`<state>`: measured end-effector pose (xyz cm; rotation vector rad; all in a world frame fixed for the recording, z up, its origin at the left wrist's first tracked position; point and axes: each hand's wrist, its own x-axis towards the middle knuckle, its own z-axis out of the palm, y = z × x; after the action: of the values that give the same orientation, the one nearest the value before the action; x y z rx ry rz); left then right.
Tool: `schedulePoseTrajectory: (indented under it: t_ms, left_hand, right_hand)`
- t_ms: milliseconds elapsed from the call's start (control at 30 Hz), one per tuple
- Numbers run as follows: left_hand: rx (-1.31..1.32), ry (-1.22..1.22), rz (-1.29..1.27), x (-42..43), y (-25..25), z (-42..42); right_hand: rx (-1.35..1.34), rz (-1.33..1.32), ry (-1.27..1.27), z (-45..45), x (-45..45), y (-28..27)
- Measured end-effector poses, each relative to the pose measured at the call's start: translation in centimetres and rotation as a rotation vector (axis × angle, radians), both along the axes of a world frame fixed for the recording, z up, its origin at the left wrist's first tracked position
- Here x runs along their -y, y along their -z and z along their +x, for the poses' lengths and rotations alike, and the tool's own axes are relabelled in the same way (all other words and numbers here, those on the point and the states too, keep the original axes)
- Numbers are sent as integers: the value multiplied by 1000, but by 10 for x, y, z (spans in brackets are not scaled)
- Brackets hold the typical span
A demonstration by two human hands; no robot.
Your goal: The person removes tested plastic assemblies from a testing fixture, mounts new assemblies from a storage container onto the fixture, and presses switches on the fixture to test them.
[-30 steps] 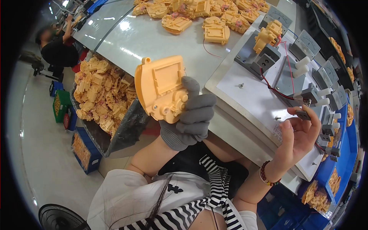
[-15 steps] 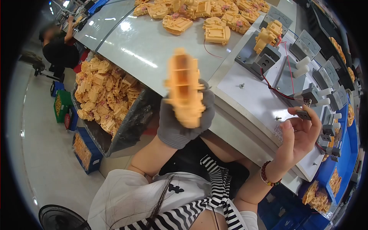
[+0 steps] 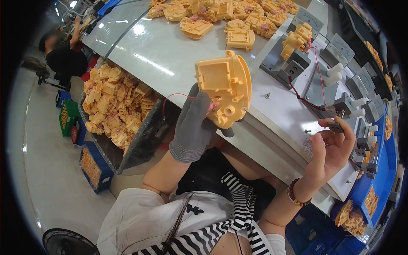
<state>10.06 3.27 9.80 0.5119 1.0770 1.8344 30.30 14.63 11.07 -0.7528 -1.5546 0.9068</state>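
Note:
In the head view my left hand, in a grey glove, grips a yellow-orange plastic housing. The housing is tilted up, its rectangular recess and round boss facing me. A thin red wire runs out of it to the left, near a pink patch by my fingers. My bare right hand is at a test fixture on the right. Its fingers curl round a small grey block with two holes, while the thumb stands apart. Another yellow housing sits in the fixture behind, with red wires attached.
Several housings lie at the table's back. A black-lined bin full of housings stands left. Dial meters and white knobs line the fixture board. Blue trays are at right. Another person works far left.
My left hand has turned the housing from its narrow edge to its broad side, bringing the red wire into view. My right hand stays at the grey block.

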Motion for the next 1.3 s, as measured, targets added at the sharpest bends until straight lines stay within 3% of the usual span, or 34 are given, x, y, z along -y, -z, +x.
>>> schedulePoseTrajectory:
  t_ms: [167,233,300,433,600,700,800,833,933,1067,1200,1300]
  left_hand:
    - [-475,-37,-55,1,0,-2]
    - [-379,-37,-40,1,0,-2]
    - [-43,-6,17,0,-2,-1]
    - [-243,-7,-32,2,-6,1]
    - [86,-85,62,-2,-5,5]
    - [498,244,209,8,12,-13]
    - [622,261,367,6,15,-16]
    - [558,208,300,7,4,-12]
    - [814,225,429,3,13,-17]
    - [784,245,376,-4,7,-13]
    - [731,295,514,-2,25,-16]
    - [871,238,408,-1,15,-22]
  right_hand:
    - [1,-3,6,0,0,0]
    - [3,-4,6,0,0,0]
    - [7,-3,6,0,0,0]
    - [2,-6,3,0,0,0]
    - [3,-2,10,0,0,0]
    - [8,2,2,1,-1,0]
    - [10,9,7,0,-1,0]
    - [13,7,9,0,-1,0]
    - [15,-2,10,0,0,0]
    - [6,-6,6,0,1,-1]
    - [13,7,7,0,0,0]
    - [14,0,3,0,1,0]
